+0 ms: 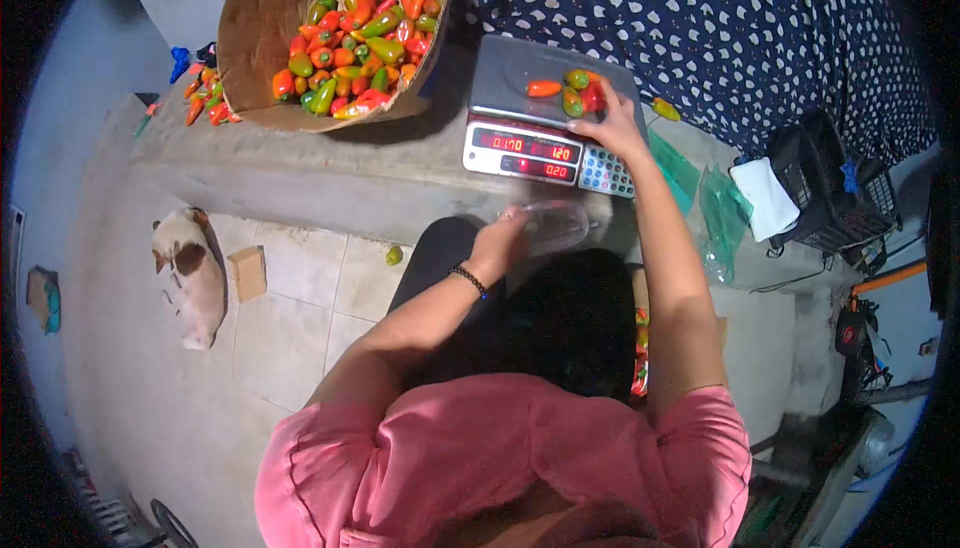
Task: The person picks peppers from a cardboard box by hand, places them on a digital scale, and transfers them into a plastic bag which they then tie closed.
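Observation:
My right hand [612,123] reaches over the grey plate of a digital weighing scale [500,78], its fingers and thumb bent around a red pepper [592,98]. Beside that hand, several peppers lie on the plate, among them an orange pepper [544,89] and a green one [577,79]. The scale's red display is lit. Below the scale's front, above my lap, my left hand [500,244] is closed on a clear plastic bag [556,227]. The bag is see-through and blurred, so its exact shape is hard to make out.
A cardboard box [240,38] tipped toward me holds many peppers on the ledge. Loose peppers [207,98] lie left of it. Green plastic bags [722,213], a white cloth [765,197] and a black crate [835,183] are to the right. A dog [195,283] lies on the floor.

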Action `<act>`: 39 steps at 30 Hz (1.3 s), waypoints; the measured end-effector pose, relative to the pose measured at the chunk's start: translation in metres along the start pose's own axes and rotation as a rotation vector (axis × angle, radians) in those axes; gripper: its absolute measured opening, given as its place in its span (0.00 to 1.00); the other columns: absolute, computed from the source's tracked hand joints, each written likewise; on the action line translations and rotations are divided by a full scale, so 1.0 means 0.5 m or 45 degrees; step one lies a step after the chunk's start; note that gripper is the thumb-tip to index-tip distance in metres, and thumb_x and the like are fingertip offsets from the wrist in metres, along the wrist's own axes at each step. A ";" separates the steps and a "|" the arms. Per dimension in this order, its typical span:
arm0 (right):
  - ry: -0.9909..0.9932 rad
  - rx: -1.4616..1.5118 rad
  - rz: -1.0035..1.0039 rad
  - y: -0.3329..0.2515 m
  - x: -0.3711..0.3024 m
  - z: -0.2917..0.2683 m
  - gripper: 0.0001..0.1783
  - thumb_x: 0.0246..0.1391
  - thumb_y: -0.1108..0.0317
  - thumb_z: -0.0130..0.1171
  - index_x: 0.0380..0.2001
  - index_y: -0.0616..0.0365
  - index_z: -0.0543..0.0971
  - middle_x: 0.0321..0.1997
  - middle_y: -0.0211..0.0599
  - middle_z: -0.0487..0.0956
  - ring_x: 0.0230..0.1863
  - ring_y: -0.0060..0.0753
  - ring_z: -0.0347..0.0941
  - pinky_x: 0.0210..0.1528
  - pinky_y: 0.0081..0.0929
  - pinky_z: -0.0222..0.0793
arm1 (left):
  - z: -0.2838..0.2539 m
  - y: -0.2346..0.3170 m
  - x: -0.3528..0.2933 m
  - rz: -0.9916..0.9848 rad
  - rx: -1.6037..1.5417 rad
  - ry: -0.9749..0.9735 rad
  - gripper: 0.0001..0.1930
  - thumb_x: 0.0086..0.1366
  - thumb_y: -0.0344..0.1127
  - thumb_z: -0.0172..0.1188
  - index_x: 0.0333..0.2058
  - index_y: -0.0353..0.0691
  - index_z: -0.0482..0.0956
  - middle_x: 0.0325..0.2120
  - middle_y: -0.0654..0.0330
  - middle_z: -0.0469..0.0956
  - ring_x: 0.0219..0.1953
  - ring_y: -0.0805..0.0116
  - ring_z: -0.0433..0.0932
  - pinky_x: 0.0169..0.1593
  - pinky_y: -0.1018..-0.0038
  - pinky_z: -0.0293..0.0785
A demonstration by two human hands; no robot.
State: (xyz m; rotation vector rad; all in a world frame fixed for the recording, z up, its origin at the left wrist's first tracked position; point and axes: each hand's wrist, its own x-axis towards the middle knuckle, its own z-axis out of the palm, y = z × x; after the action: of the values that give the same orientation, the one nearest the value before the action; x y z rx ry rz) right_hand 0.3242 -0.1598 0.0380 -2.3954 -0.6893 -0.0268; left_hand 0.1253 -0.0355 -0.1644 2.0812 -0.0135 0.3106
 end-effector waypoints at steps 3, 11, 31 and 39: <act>-0.101 -0.341 0.096 -0.023 0.091 0.014 0.67 0.15 0.39 0.71 0.63 0.29 0.45 0.68 0.49 0.35 0.64 0.66 0.39 0.61 0.54 0.45 | 0.034 -0.023 0.008 0.042 -0.274 0.178 0.15 0.51 0.27 0.50 0.40 0.42 0.69 0.36 0.49 0.70 0.37 0.49 0.73 0.37 0.62 0.71; -0.642 -0.633 0.098 0.002 0.207 0.006 0.64 0.14 0.39 0.71 0.61 0.27 0.51 0.68 0.48 0.39 0.66 0.64 0.32 0.63 0.54 0.40 | -0.045 0.101 0.007 -0.095 0.243 -0.026 0.24 0.48 0.28 0.48 0.49 0.45 0.68 0.43 0.48 0.69 0.42 0.47 0.71 0.44 0.58 0.70; -0.585 -0.626 0.032 -0.003 0.202 0.013 0.51 0.18 0.49 0.67 0.56 0.31 0.62 0.63 0.51 0.54 0.62 0.65 0.46 0.60 0.53 0.49 | -0.051 0.100 0.014 -0.062 0.126 -0.035 0.21 0.48 0.29 0.50 0.45 0.44 0.70 0.44 0.49 0.69 0.42 0.46 0.71 0.43 0.58 0.69; -0.548 -0.730 0.182 -0.008 0.153 -0.009 0.53 0.19 0.40 0.66 0.58 0.28 0.59 0.62 0.56 0.55 0.63 0.66 0.44 0.60 0.51 0.49 | -0.065 0.113 0.020 -0.073 0.117 -0.118 0.21 0.48 0.29 0.50 0.45 0.43 0.70 0.44 0.47 0.69 0.43 0.46 0.71 0.44 0.58 0.69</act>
State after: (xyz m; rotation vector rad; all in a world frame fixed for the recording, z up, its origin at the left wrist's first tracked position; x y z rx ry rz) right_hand 0.3889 -0.1239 0.0579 -3.0412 -0.7768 0.4150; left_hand 0.1203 -0.0354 -0.0985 2.1812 0.0048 0.1822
